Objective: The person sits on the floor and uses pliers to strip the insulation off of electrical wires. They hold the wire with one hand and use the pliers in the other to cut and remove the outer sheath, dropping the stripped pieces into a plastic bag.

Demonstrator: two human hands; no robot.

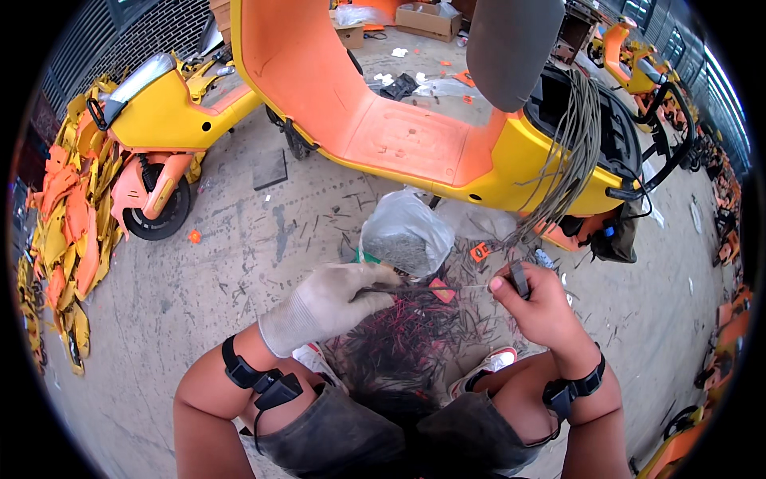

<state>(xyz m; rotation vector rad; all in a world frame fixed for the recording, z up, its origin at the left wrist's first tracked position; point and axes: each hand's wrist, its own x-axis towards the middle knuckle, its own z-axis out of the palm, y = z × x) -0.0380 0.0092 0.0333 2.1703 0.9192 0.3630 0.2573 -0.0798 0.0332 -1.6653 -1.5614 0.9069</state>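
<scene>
My left hand (323, 307), in a pale work glove, pinches one end of a thin dark cable (423, 289). Held level, the cable runs rightward to my bare right hand (542, 307). A dark-handled knife (519, 279) sits in that right hand, its handle showing above the curled fingers. Near the right thumb the line turns pale and thin; whether that is bare wire or blade I cannot tell. Just beyond the hands stands a clear plastic bag (407, 235) with grey, fine bits inside. Below the cable lies a heap of black and pink cable scraps (407, 335).
A yellow and orange scooter (399, 136) stands ahead, a bundle of grey cables (570, 152) draped over its right end. Another scooter (167, 128) and piled body panels (76, 215) are at left. Orange clips (479, 252) lie on the floor. More scooters line the right side.
</scene>
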